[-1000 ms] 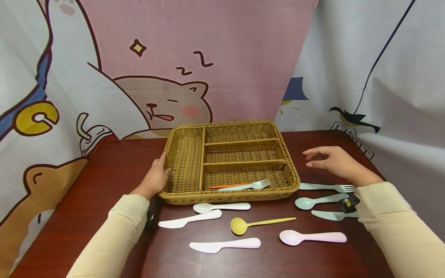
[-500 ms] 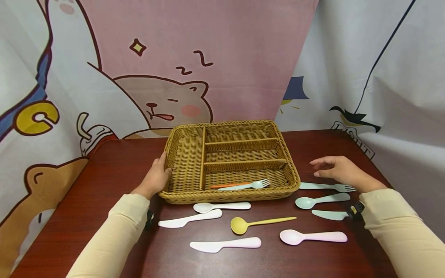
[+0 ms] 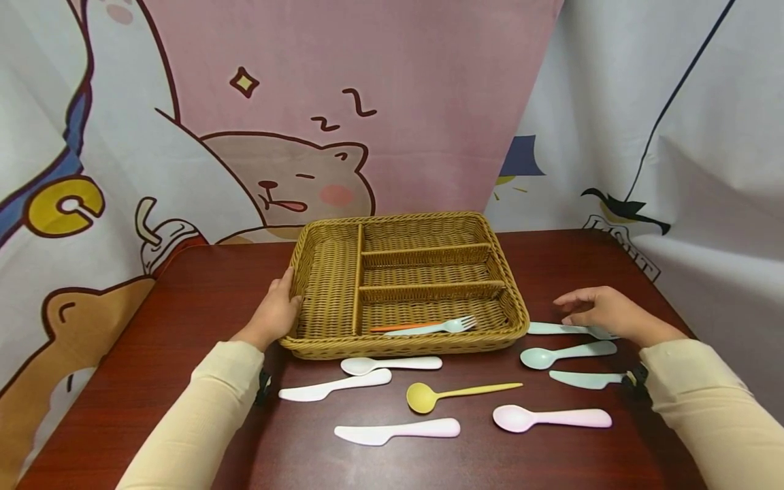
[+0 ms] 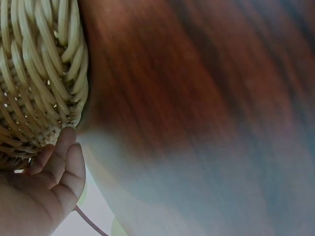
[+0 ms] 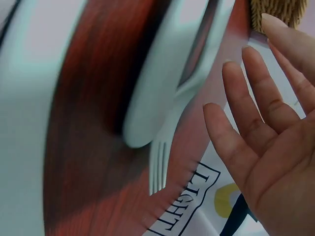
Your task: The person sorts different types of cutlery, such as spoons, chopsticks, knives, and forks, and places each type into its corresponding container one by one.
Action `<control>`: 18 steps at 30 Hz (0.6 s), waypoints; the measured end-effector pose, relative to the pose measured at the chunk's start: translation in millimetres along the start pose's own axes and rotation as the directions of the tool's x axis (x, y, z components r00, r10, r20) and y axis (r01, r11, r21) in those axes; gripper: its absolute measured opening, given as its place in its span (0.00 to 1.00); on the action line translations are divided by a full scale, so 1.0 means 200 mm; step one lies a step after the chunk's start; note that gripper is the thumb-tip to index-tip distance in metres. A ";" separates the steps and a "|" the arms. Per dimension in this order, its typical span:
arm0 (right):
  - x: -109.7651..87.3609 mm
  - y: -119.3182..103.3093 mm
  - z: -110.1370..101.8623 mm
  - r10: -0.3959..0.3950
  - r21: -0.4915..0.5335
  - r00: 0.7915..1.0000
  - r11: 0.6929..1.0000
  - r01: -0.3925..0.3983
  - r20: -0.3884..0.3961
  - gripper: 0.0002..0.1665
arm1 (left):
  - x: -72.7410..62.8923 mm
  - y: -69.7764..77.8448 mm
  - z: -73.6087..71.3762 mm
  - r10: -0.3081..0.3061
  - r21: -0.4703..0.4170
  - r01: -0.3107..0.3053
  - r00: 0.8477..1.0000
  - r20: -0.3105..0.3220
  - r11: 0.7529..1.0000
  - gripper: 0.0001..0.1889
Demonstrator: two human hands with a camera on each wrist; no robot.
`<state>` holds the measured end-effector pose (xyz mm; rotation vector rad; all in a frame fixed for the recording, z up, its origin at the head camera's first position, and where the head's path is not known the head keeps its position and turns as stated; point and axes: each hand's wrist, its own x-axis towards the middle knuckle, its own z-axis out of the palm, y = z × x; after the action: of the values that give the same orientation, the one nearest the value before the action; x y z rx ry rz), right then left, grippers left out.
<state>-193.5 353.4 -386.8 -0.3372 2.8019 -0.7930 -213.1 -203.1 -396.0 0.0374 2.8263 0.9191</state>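
A wicker cutlery basket (image 3: 358, 272) with several compartments stands at the back of the table. My left hand (image 3: 273, 309) holds its left rim, the thumb over the edge and the fingers along the outer wall; the left wrist view shows them at the weave (image 4: 44, 64). My right hand (image 3: 603, 313) hovers over a pale green fork (image 3: 554, 328), partly covering its tines; its fingers are loosely bent and hold nothing. In the right wrist view the fork (image 5: 170, 123) lies apart from the fingers. A pale green spoon (image 3: 539, 358) and a pale green knife (image 3: 584, 379) lie nearer me.
In the basket's front compartment lie a light green fork (image 3: 456, 324) and an orange utensil (image 3: 392, 328). Before the basket are a white spoon (image 3: 398, 363), a white knife (image 3: 318, 391), a yellow spoon (image 3: 421, 398), a pinkish knife (image 3: 422, 429) and a pink spoon (image 3: 517, 418). Printed curtains (image 3: 429, 102) hang behind.
My right hand has come down and slightly to the right, from beside the basket to just over the pale green fork. My left hand and the basket stay put.
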 end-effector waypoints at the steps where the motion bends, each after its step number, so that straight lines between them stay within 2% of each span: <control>1: 0.00 0.00 0.00 0.000 -0.011 1.000 1.000 0.000 -0.001 0.23 | 0.00 0.00 0.00 0.000 0.001 0.000 1.000 0.001 1.000 0.34; 11: -0.01 0.02 0.04 -0.024 -0.039 0.999 0.999 0.025 0.031 0.19 | -0.01 0.02 -0.01 -0.016 0.007 0.016 1.000 0.005 1.000 0.34; 18: -0.01 0.01 0.05 -0.037 -0.095 0.998 0.995 0.042 0.049 0.16 | -0.01 0.02 -0.01 -0.018 0.004 0.018 1.000 0.008 1.000 0.34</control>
<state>-188.8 351.3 -395.4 -0.4230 2.8027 -0.6514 -211.7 -201.0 -392.7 0.0165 2.8165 0.9084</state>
